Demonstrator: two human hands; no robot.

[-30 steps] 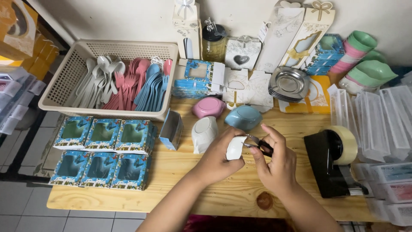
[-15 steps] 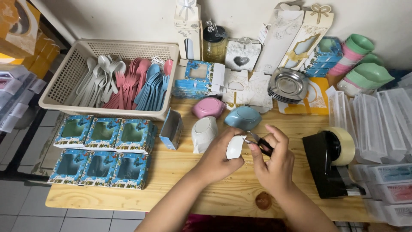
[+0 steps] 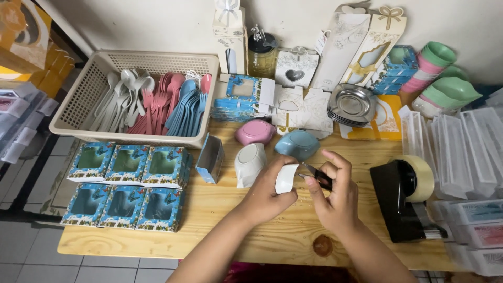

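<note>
Our left hand pinches a white spoon; right hand pinches a dark tool against it. Six blue boxes stand finished; spoons fill the basket.

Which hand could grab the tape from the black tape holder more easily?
Probably the right hand. It sits on the same side as the tape dispenser, with bare wood between them. The left hand holds a small white piece and would have to cross over.
</note>
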